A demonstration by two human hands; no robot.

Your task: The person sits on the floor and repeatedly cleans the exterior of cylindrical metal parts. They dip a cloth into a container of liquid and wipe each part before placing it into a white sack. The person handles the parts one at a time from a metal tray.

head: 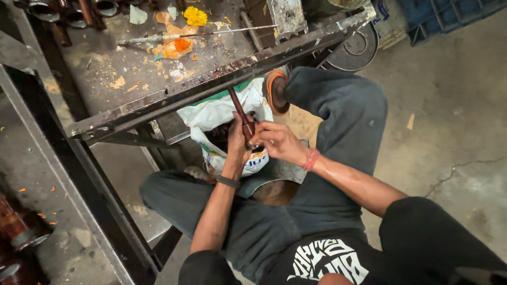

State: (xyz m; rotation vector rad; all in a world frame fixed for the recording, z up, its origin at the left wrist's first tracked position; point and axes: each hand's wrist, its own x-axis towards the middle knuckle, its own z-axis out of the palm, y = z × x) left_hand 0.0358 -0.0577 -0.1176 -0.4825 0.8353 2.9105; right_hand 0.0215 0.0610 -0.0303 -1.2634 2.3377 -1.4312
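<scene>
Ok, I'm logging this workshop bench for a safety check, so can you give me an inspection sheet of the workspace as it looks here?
Surface: metal workbench, dirty, with paint stains and scattered flakes.
Job's things: reddish-brown rod held by both hands over an open white sack between the person's legs.
Clutter: yellow and orange scraps, a long thin rod, metal tubes at the bench's far corner.
Hands: left hand and right hand both closed around the reddish-brown rod.
Cables: nothing seen.
Surroundings: cracked concrete floor, blue crate, brown cylinders at lower left.
</scene>
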